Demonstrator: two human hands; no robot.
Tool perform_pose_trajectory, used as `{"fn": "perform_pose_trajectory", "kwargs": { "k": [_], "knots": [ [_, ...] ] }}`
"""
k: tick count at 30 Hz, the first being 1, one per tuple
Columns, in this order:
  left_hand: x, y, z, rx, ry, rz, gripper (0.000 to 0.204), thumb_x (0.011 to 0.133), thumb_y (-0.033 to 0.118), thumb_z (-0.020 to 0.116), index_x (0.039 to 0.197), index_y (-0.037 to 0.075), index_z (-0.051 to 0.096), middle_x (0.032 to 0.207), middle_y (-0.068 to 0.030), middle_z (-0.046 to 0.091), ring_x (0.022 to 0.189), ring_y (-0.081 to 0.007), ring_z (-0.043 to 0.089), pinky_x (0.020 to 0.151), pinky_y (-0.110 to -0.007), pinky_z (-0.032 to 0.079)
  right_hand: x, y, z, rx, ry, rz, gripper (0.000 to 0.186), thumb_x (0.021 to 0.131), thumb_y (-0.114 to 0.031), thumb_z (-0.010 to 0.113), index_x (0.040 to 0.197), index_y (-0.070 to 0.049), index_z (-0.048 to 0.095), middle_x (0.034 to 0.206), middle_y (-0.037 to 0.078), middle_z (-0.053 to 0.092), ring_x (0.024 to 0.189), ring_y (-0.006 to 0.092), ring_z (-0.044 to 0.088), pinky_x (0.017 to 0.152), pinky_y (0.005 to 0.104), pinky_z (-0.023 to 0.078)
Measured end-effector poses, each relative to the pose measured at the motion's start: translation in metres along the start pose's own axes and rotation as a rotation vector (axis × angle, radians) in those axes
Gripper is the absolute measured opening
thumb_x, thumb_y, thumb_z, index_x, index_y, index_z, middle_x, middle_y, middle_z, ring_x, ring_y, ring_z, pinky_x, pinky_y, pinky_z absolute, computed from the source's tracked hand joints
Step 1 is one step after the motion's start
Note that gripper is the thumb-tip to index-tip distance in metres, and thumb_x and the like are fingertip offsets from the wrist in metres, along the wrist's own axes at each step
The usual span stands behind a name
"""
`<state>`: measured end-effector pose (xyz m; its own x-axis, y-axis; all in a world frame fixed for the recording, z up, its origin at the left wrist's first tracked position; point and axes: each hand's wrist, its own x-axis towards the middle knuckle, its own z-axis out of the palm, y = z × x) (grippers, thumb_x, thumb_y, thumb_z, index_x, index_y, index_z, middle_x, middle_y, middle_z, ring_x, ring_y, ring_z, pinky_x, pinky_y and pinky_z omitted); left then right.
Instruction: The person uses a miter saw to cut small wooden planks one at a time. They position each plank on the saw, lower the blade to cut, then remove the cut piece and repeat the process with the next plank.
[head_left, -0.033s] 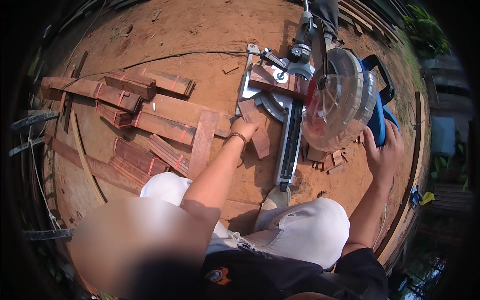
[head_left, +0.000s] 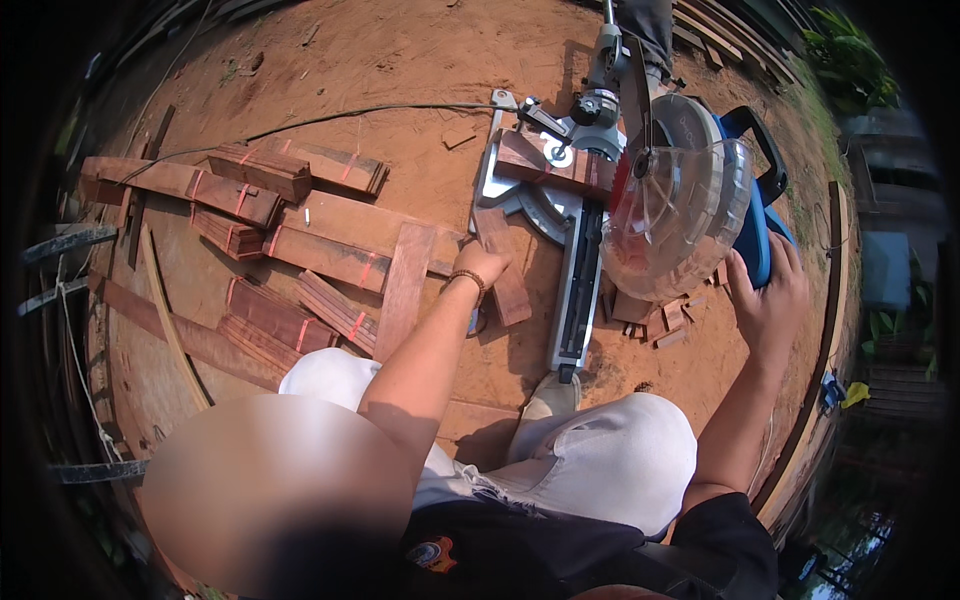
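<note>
My left hand (head_left: 485, 262) presses the plank (head_left: 503, 268) against the saw's (head_left: 640, 190) fence, right hand (head_left: 768, 295) closed around its blue handle (head_left: 755, 235); cutting seems next, needing a steady board.

Our left arm stretched forward, beaded band at the wrist, left hand (head_left: 487, 262) palm down with fingers curled and pressing flat, our right arm reaching out at the side — right hand (head_left: 768, 300) wrapped closed in a firm grip, knees bent beneath us
</note>
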<state>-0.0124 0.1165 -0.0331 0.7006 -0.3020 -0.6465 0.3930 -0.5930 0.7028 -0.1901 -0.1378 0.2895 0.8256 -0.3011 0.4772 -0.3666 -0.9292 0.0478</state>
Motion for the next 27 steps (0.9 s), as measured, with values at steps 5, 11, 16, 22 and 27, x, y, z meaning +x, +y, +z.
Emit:
{"fn": "perform_pose_trajectory", "kwargs": {
  "k": [5, 11, 16, 22, 27],
  "knots": [
    [-0.019, -0.006, -0.040, 0.571, -0.152, -0.065, 0.056, 0.083, 0.025, 0.074, 0.132, -0.003, 0.067, 0.135, -0.0263, 0.068, 0.124, -0.0381, 0.067, 0.103, -0.041, 0.055, 0.037, 0.006, -0.020, 0.124, -0.139, 0.045, 0.047, 0.089, -0.038, 0.075, 0.116, 0.000, 0.074, 0.099, 0.022, 0.075, 0.088, 0.0405, 0.073, 0.079, 0.0440, 0.056],
    [-0.017, 0.069, -0.020, 0.511, 0.249, 0.500, 0.034, 0.092, 0.025, 0.071, 0.120, 0.006, 0.069, 0.126, -0.0197, 0.070, 0.114, -0.0393, 0.068, 0.097, -0.049, 0.055, 0.063, 0.007, -0.038, 0.132, -0.199, 0.128, 0.050, 0.090, -0.042, 0.073, 0.117, -0.001, 0.075, 0.097, 0.022, 0.075, 0.088, 0.0386, 0.074, 0.079, 0.0438, 0.056],
    [0.013, 0.142, 0.004, 0.211, 0.327, 0.519, 0.039, 0.090, 0.031, 0.075, 0.117, 0.003, 0.069, 0.116, -0.0253, 0.071, 0.111, -0.0403, 0.068, 0.097, -0.046, 0.054, 0.067, 0.013, -0.038, 0.126, -0.172, 0.098, 0.051, 0.089, -0.044, 0.071, 0.117, -0.002, 0.076, 0.094, 0.022, 0.075, 0.088, 0.0377, 0.075, 0.079, 0.0433, 0.056],
    [0.028, 0.247, 0.024, -0.195, 0.445, 0.781, 0.042, 0.091, 0.042, 0.080, 0.107, 0.005, 0.071, 0.107, -0.0186, 0.075, 0.103, -0.0300, 0.070, 0.090, -0.042, 0.054, 0.068, 0.020, -0.029, 0.123, -0.131, 0.110, 0.051, 0.086, -0.047, 0.073, 0.113, -0.004, 0.077, 0.091, 0.018, 0.075, 0.079, 0.0341, 0.074, 0.073, 0.0420, 0.057],
    [0.043, 0.262, 0.032, -0.325, 0.438, 0.732, 0.043, 0.095, 0.039, 0.078, 0.072, 0.002, 0.072, 0.063, -0.0056, 0.067, 0.058, -0.0187, 0.061, 0.060, -0.034, 0.051, 0.075, 0.027, -0.021, 0.158, -0.097, 0.074, 0.049, 0.086, -0.046, 0.075, 0.110, -0.003, 0.077, 0.091, 0.018, 0.075, 0.079, 0.0334, 0.074, 0.072, 0.0407, 0.057]
  ]
}}
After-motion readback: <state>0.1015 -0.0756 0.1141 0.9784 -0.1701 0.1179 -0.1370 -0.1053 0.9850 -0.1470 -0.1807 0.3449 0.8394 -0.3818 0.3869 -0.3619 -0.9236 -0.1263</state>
